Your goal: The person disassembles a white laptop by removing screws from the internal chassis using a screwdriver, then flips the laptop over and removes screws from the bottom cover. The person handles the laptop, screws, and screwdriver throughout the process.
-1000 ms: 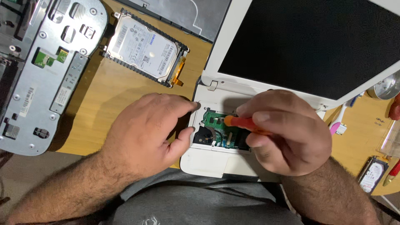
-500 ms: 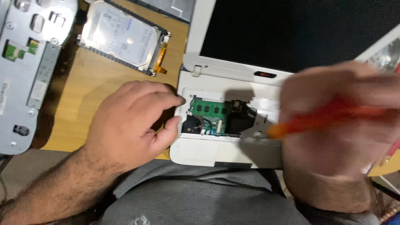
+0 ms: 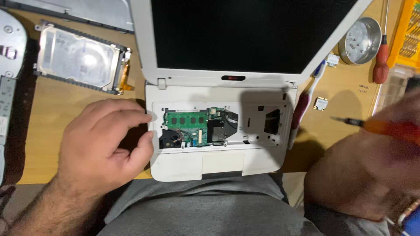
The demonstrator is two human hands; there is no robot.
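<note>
A small white laptop (image 3: 218, 164) lies open on the wooden table, its keyboard removed. A green circuit board (image 3: 186, 119) and black parts show inside the opening. My left hand (image 3: 103, 142) rests on the table against the laptop's left edge, fingers loosely curled, holding nothing. Blurred at the right edge, my right hand (image 3: 372, 166) grips an orange-handled screwdriver (image 3: 385, 127), its dark tip pointing left, well clear of the laptop. The black screen (image 3: 245, 35) is tilted back.
A silver hard drive (image 3: 78, 59) in its bracket lies at the upper left beside grey metal panels (image 3: 8, 83). At the right are a round metal tin (image 3: 359, 40), a red-handled screwdriver (image 3: 381, 61), a toothbrush (image 3: 306, 100), a small chip (image 3: 320, 103) and a yellow parts box (image 3: 407, 30).
My right hand has lifted the screwdriver off the board and swung it away to the right. The board is now uncovered. The left hand stays by the laptop's edge.
</note>
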